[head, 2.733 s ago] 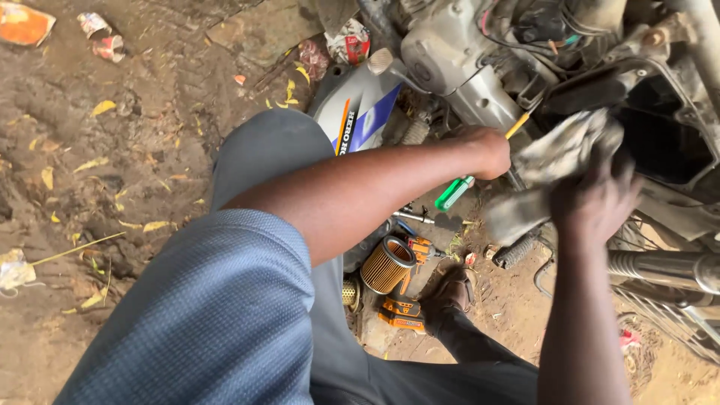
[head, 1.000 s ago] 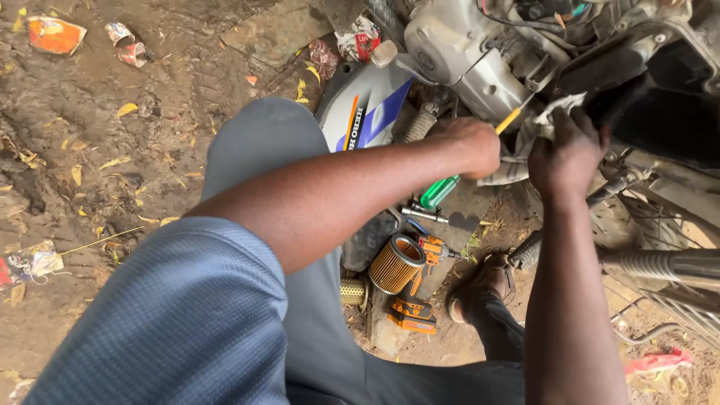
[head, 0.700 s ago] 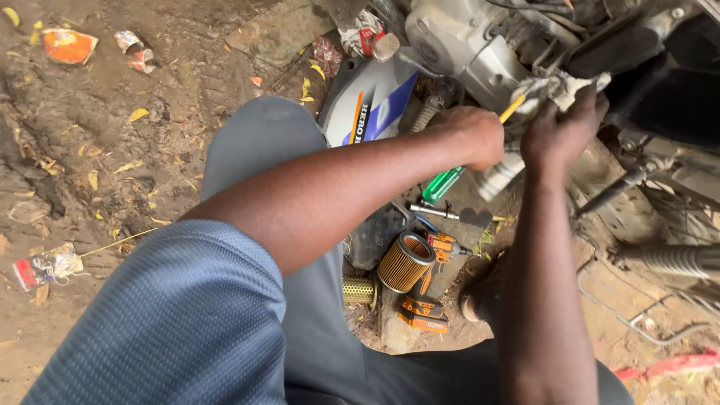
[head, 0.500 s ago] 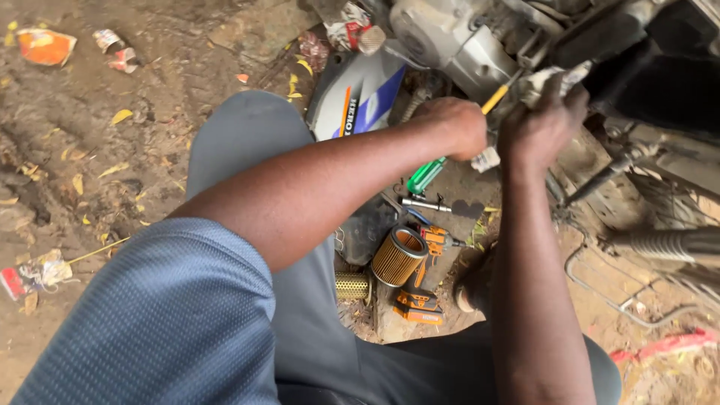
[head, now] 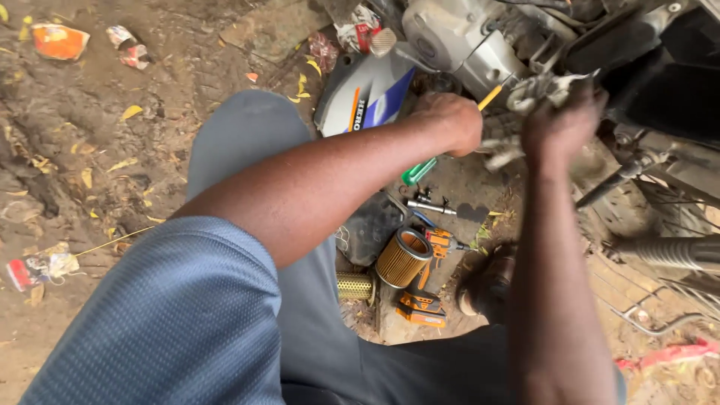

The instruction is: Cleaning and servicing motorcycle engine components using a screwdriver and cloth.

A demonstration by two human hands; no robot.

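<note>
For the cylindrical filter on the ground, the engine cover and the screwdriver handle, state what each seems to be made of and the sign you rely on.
Cylindrical filter: pleated paper, likely, with a yellow-brown ribbed wall. Engine cover: cast metal, dull silver-grey, scuffed. Screwdriver handle, below the left hand: probably plastic, translucent glossy green.

Our two hands, the left hand and right hand, are working close together against the engine, which is blocking the way ahead. A black panel is crowding the right side. Below, an air filter, pliers and a socket tool are cluttering the ground. Bare dirt is lying open to the left.
</note>
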